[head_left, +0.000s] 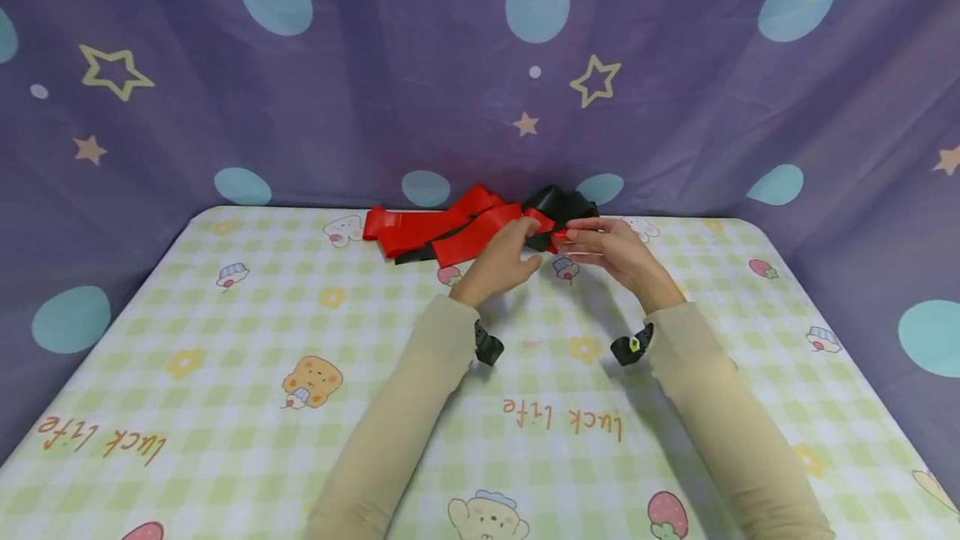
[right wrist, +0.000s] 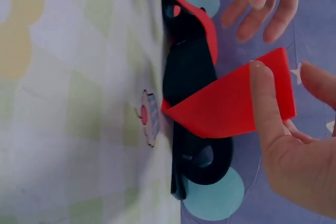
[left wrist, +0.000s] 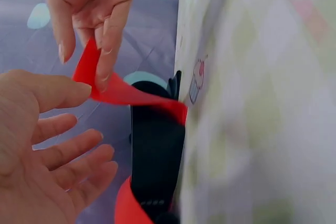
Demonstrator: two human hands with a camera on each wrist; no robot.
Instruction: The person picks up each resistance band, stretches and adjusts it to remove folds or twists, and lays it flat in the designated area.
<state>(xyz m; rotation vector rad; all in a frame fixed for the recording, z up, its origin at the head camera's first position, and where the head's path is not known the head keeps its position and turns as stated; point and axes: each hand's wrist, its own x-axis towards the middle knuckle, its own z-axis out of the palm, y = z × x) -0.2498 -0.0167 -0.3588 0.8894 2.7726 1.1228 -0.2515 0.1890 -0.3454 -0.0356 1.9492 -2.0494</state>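
Observation:
Wide, flat red strips lie in loose folds at the table's far edge, with a black band among them. My right hand holds the free end of one red strip between its fingers, its thumb apart from it. That strip rises across the black band, which has a rounded end with a hole. Close by, my left hand hovers with fingers spread and holds nothing. In the left wrist view its thumb overlaps the edge of the strip.
A green-and-white checked cloth with printed cartoons covers the table. Directly behind the strips hangs a purple curtain with stars and blue ovals. Each wrist carries a small black camera, such as the left one.

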